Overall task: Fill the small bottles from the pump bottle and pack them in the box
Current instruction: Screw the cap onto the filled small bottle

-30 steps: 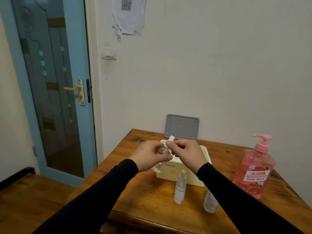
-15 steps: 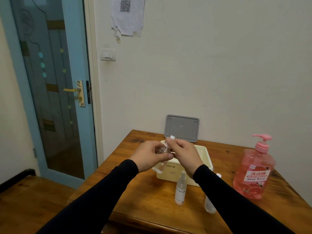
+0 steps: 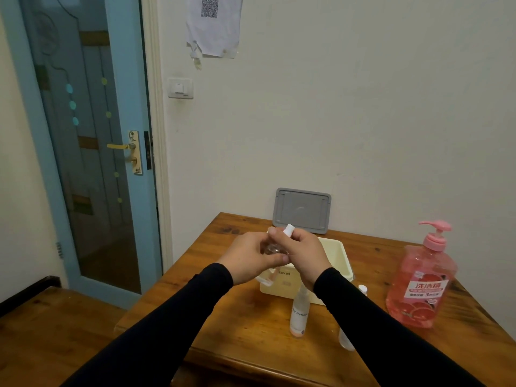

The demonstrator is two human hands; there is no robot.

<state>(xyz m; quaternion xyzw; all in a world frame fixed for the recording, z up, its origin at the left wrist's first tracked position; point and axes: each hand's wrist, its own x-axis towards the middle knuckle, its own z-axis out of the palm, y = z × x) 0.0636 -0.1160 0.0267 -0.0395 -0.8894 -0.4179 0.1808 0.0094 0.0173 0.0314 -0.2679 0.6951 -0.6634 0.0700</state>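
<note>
My left hand [image 3: 250, 258] grips the body of a small clear bottle [image 3: 270, 248], held above the front left of the cream box [image 3: 339, 263]. My right hand [image 3: 303, 254] pinches that bottle's white spray cap [image 3: 289, 229] at the top. A second small spray bottle [image 3: 299, 314] stands upright on the table in front of the box. A third small bottle [image 3: 346, 337] stands to its right, mostly hidden behind my right sleeve. The pink pump bottle [image 3: 421, 283] stands at the right of the table.
A grey box lid [image 3: 301, 210] leans against the wall behind the box. The wooden table [image 3: 243, 325] ends close to the wall on the far side. A blue glass door [image 3: 83, 141] is at the left, and a low wooden surface [image 3: 50, 331] sits beside the table.
Both hands stay on the small bottle and have shifted slightly; my right fingers have turned around its white cap. The bottles on the table have not moved.
</note>
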